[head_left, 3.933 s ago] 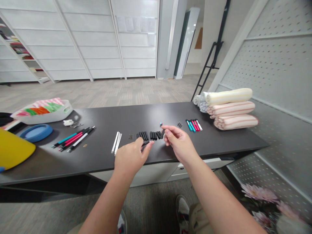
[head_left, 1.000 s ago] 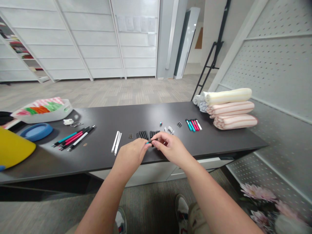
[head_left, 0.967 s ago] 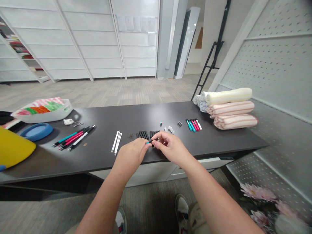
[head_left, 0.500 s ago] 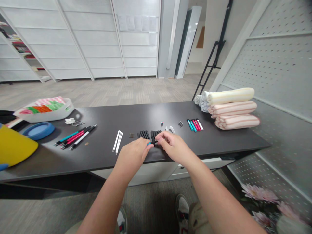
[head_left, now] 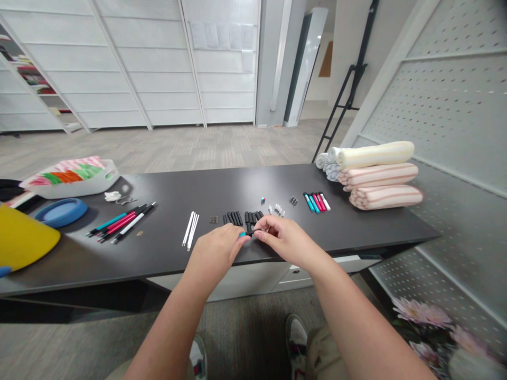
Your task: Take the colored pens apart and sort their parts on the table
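My left hand (head_left: 216,250) and my right hand (head_left: 283,240) meet over the front of the black table (head_left: 222,187). Both pinch one small black pen part with a teal end (head_left: 246,233) between their fingertips. Just behind it lies a row of short black pen barrels (head_left: 242,217). Thin white refill tubes (head_left: 190,229) lie to the left of that row. Small white tips (head_left: 278,209) and tiny dark pieces (head_left: 292,200) lie to the right, then a few coloured pen caps (head_left: 316,202).
Finished pens (head_left: 122,220) lie at the left, near a blue lid (head_left: 61,211), a yellow lid (head_left: 21,240) and a white basket (head_left: 71,177) of coloured cloth. Rolled towels (head_left: 376,174) are stacked at the right end. My shoes show on the carpet below.
Since the earliest frame my right hand came down from beside the barrel row to join the left on the teal-ended part. Over the last second both hands barely moved.
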`<state>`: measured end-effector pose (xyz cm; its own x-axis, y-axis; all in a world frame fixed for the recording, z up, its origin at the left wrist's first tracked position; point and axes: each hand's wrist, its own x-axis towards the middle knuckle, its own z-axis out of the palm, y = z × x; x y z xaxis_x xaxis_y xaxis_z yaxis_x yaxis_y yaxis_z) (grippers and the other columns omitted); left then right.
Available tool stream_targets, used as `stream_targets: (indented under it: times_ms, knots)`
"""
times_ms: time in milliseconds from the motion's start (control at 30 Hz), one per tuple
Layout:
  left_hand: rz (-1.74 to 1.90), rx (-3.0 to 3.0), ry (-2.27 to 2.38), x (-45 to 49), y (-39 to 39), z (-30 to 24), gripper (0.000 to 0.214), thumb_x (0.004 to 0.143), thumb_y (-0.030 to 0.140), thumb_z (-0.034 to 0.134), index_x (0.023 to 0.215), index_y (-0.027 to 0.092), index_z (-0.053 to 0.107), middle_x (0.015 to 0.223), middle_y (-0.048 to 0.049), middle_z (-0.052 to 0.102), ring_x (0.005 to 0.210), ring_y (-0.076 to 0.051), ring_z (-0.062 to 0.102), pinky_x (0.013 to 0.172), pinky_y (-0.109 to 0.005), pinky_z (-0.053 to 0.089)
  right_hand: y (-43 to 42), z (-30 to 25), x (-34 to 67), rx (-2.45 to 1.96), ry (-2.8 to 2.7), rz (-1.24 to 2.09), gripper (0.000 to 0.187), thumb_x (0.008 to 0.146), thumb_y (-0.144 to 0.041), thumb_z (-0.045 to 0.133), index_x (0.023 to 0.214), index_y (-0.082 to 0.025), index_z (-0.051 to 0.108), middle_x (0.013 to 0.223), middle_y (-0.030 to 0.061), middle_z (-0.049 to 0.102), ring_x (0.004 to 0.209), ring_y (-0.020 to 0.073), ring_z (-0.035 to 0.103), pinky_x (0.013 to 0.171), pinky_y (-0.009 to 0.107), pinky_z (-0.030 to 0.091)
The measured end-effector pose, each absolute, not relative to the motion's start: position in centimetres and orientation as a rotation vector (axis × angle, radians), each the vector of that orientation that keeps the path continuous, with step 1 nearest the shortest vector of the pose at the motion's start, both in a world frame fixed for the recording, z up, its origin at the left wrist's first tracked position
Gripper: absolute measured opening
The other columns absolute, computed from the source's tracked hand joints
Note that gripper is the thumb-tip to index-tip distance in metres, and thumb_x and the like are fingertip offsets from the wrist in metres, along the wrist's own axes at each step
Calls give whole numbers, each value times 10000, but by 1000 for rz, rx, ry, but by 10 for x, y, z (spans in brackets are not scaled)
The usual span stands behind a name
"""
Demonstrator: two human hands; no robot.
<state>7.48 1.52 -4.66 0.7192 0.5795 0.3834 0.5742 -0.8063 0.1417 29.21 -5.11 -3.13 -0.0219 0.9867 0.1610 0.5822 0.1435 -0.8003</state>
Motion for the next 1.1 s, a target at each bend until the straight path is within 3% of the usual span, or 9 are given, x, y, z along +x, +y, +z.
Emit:
stream_targets:
  times_ms: [100, 267, 367, 467, 633, 733, 833, 1000, 1100]
  knots:
    - [633, 2898, 983, 75, 15, -46, 302, 1102, 410, 441, 1107, 224, 678, 1001, -30, 742, 882, -209, 706, 730, -317, 468, -51, -32, 292, -1520, -1636, 720, 256, 948, -374, 694, 1155, -224, 703, 965, 4, 749, 707, 134, 612, 648, 257, 434]
    - [649, 2915, 957, 74, 16, -48, 311, 1103, 422, 436, 1120, 223, 674, 1022, -33, 748, 907, -210, 709, 757, -320, 477, -51, -31, 290, -1583, -1701, 689, 290, 1024, -392, 575, 850, -213, 722, 776, -5, 725, 716, 145, 623, 655, 266, 411]
    - [653, 2910, 952, 74, 16, -48, 308, 1101, 423, 441, 1126, 222, 674, 1038, -35, 749, 928, -213, 711, 771, -323, 484, -50, -33, 292, -1499, -1667, 734, 104, 968, -310, 653, 987, -228, 714, 863, -21, 729, 712, 130, 611, 645, 250, 419]
    - [638, 2904, 971, 74, 16, -47, 311, 1104, 414, 433, 1117, 221, 677, 1027, -36, 748, 918, -213, 711, 759, -323, 482, -50, -34, 293, -1500, -1616, 777, 302, 923, -367, 725, 1195, -242, 683, 989, -6, 737, 704, 126, 610, 652, 252, 448]
    - [613, 2900, 1003, 75, 15, -46, 310, 1101, 429, 440, 1111, 232, 679, 1010, -32, 744, 899, -202, 701, 751, -306, 471, -50, -32, 292, -1566, -1678, 749, 256, 1017, -381, 579, 888, -214, 724, 794, -1, 735, 750, 149, 646, 681, 263, 434]
    - [607, 2896, 993, 74, 15, -46, 313, 1104, 423, 430, 1111, 230, 677, 1019, -35, 741, 920, -203, 698, 768, -302, 470, -50, -33, 291, -1504, -1632, 784, 144, 949, -348, 679, 996, -215, 708, 852, -11, 739, 709, 137, 619, 642, 253, 427]
    - [607, 2894, 1001, 74, 15, -46, 323, 1106, 420, 420, 1099, 227, 679, 1012, -37, 740, 909, -206, 698, 760, -308, 469, -51, -33, 291, -1527, -1609, 771, 247, 939, -396, 699, 1116, -224, 711, 927, 0, 757, 717, 142, 619, 648, 260, 437]
    - [625, 2893, 1016, 74, 14, -46, 323, 1096, 439, 441, 1088, 231, 688, 984, -42, 742, 879, -209, 697, 736, -308, 475, -50, -31, 291, -1520, -1688, 756, 200, 1012, -322, 566, 953, -217, 726, 838, 1, 752, 749, 152, 639, 687, 270, 436]
    - [632, 2895, 1013, 75, 14, -46, 312, 1096, 422, 444, 1091, 223, 686, 1002, -51, 743, 906, -215, 704, 754, -309, 484, -49, -33, 291, -1481, -1629, 771, 227, 933, -335, 687, 1130, -222, 685, 970, 3, 751, 678, 130, 594, 637, 261, 431]
